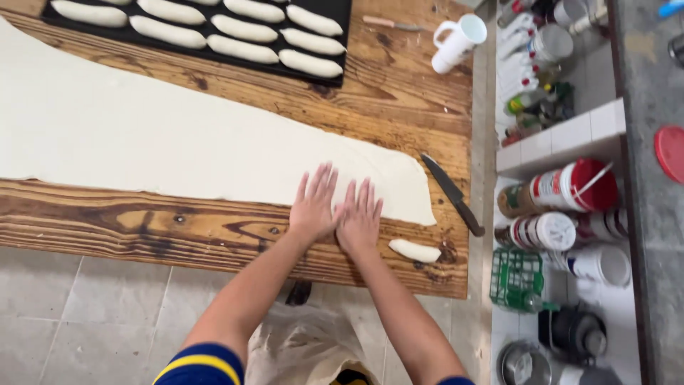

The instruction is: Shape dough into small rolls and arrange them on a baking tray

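Flat, neither grip closed, two hands [313, 207] [358, 219] press one dough sheet [157, 135].

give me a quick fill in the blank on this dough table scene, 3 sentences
1. Both hands, the left hand and the right hand, press flat on the sheet of ____.
2. The knife lies on the wooden table to the ____ of the hands.
3. The shaped dough pieces lie in rows on a ____ tray.

Missing words: dough; right; black
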